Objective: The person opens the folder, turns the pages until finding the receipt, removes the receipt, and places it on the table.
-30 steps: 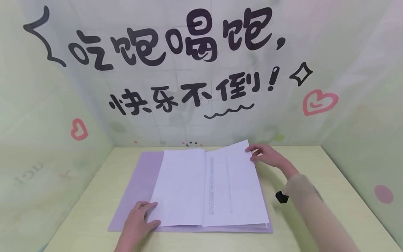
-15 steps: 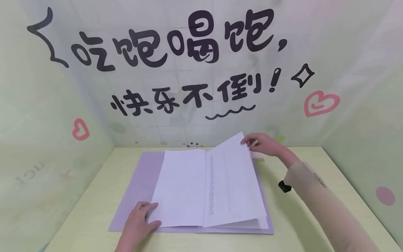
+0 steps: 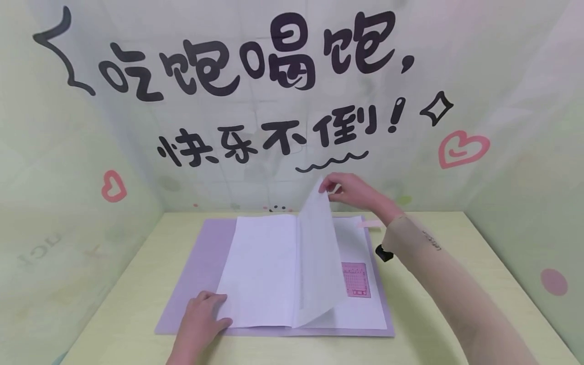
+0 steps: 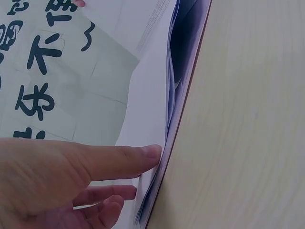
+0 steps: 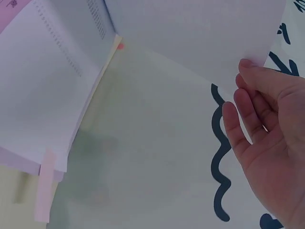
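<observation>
A book with a pale purple cover (image 3: 193, 276) lies spread on the table. My right hand (image 3: 351, 190) pinches the top outer corner of a white page (image 3: 317, 258) between thumb and forefinger, and that page stands raised near the spine. Beneath it shows another page (image 3: 376, 309) bearing a pink printed grid (image 3: 356, 280). My left hand (image 3: 198, 319) rests on the lower outer edge of the flat left page (image 3: 257, 268). In the left wrist view its thumb (image 4: 128, 160) presses near the page edge, the other fingers loosely bent.
A pink tab (image 3: 371, 223) sticks out at the book's upper right. A small black object (image 3: 384, 252) shows beside the right sleeve (image 3: 438, 268). The pale wooden table (image 3: 123, 294) is enclosed by printed walls (image 3: 68, 152) at the back and sides.
My right hand has moved left and up, lifting the right page toward the spine and uncovering the pink grid beneath. The left hand has stayed in place.
</observation>
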`<state>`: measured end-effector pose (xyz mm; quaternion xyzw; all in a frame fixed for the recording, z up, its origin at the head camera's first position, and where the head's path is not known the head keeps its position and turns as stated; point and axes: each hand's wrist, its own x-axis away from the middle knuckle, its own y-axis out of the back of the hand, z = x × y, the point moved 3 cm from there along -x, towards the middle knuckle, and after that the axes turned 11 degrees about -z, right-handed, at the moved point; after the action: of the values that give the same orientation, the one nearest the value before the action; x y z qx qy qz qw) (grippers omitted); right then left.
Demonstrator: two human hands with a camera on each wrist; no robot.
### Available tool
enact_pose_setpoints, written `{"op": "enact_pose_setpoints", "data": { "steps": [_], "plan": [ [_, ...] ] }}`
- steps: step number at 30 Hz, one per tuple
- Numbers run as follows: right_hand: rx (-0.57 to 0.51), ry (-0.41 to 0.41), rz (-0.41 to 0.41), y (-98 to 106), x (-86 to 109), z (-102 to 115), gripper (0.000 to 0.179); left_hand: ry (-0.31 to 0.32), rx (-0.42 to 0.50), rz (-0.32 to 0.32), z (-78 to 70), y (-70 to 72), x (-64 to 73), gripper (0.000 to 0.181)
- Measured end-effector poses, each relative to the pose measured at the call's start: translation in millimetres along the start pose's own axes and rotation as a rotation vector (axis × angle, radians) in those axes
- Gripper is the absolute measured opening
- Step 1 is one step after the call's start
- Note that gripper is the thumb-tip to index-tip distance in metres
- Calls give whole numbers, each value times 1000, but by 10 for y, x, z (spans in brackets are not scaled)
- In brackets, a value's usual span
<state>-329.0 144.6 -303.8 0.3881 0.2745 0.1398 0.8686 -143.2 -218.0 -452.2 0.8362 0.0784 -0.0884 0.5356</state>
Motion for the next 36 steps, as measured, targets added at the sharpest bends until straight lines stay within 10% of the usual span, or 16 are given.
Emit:
{"op": "enact_pose_setpoints", "data": {
  "steps": [36],
  "plan": [
    [-80,16,61,-877,-778,669,22,27,122,-36,99,29,121,43]
  ]
}}
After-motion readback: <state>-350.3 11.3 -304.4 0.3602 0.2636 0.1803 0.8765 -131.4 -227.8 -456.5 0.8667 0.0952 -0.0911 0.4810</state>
